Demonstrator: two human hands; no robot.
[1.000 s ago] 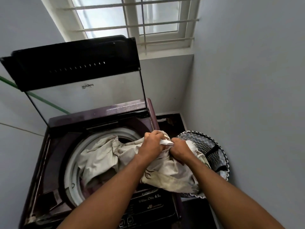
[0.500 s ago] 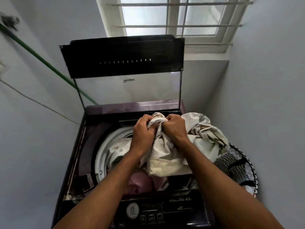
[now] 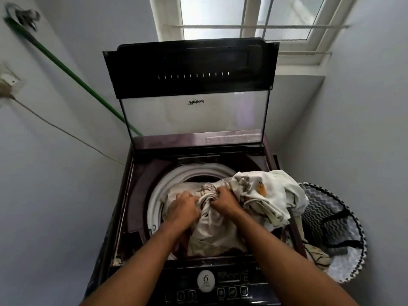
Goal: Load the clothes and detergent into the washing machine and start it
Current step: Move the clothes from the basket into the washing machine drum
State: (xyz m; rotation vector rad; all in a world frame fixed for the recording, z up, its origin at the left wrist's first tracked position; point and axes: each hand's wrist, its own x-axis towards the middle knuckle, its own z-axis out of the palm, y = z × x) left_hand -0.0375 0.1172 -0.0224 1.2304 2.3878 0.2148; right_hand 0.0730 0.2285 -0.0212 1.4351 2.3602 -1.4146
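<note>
1. Head view: the left hand [image 3: 183, 207] and the right hand [image 3: 224, 200] are both clutching bunched folds of a cream printed cloth [image 3: 220, 230] over the drum opening [image 3: 176, 180] of the washing machine [image 3: 141, 195]. Fingers are curling tightly into the fabric, knuckles up.
2. Part of the cloth is lying inside the drum; the rest is spilling over the machine's right edge toward the laundry basket [image 3: 326, 217].
3. To do this step well, the hands are probably best pushing the held bundle straight down past the white ring, then gathering the overhanging part from the right edge so nothing is trailing outside.
4. The cloth looks soft and bulky, so it is likely folding back up unless pressed well below the rim.
5. The lid [image 3: 189, 69] is standing upright at the back edge, clear of the hands.
6. The control panel [image 3: 212, 288] is sitting along the front edge, beneath the forearms, untouched.
7. A green hose [image 3: 72, 71] is running along the left wall toward the machine's back left corner; a barred window [image 3: 249, 18] is above.
8. No detergent is visible.
</note>
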